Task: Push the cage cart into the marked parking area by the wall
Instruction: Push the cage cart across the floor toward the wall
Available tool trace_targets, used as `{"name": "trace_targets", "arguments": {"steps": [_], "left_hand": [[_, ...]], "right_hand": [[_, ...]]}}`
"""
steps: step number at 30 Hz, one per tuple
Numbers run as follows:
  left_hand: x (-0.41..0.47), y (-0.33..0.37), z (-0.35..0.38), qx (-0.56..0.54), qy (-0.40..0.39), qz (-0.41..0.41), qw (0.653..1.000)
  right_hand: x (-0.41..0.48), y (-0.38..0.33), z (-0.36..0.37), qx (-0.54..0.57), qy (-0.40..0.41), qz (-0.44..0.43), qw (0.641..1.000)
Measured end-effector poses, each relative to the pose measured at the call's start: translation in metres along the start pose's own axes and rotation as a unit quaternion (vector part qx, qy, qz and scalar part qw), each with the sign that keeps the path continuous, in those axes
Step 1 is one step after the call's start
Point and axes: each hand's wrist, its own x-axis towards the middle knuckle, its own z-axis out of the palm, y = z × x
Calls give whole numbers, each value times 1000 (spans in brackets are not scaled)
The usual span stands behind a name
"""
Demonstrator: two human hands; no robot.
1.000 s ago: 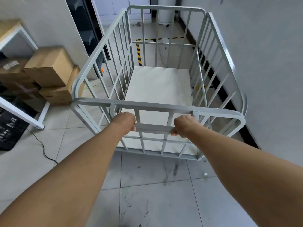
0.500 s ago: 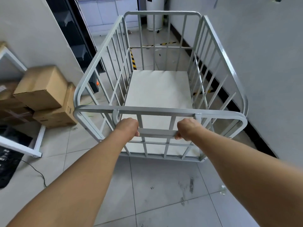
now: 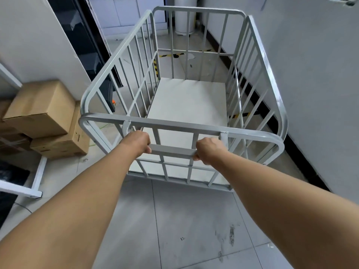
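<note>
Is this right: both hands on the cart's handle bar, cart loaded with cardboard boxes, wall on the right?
Not quite. The head view shows the cage cart empty; the cardboard boxes sit on the floor to its left. Left hand and right hand do hold the handle bar, wall on the right.

text: none legible | cardboard boxes: small dark print on the lower box's side, too small to read | floor tape: yellow-black hazard stripes, no lettering | cage cart: unmarked

Both hands, left, right, gripping cage cart crossbar
</note>
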Motion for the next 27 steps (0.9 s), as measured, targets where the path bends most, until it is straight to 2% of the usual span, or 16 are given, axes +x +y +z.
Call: {"name": "trace_targets", "arguments": {"steps": [13, 27], "left_hand": [[88, 23, -46, 45, 16, 68, 997], [159, 129, -71, 41, 21, 55, 997]], "right_hand": [[79, 26, -39, 21, 16, 68, 997], [148, 143, -81, 41, 17, 73, 996]]}}
